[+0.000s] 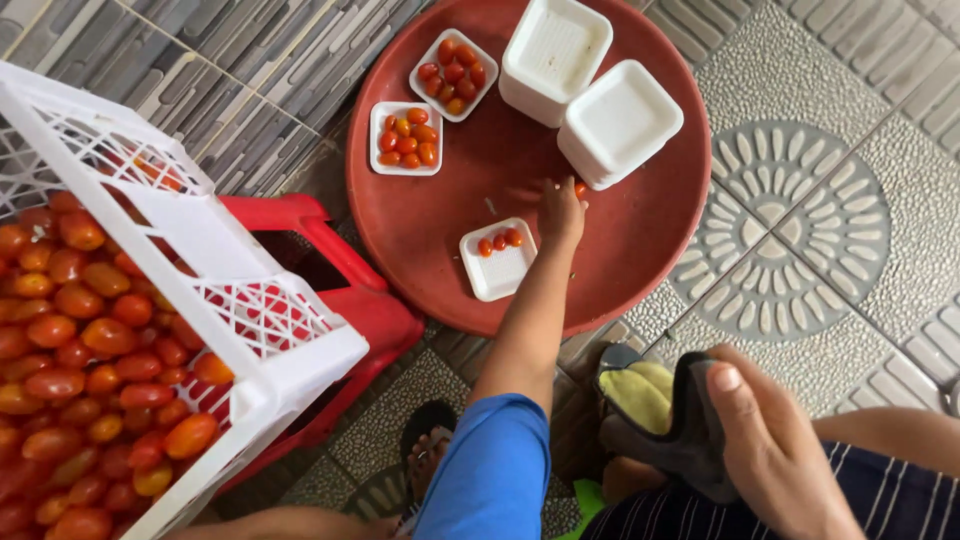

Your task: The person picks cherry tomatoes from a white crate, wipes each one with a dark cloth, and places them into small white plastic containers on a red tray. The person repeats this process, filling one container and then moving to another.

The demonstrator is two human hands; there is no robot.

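Pinching a small red-orange tomato [579, 188], left hand [560, 213] over round tray [640, 250].
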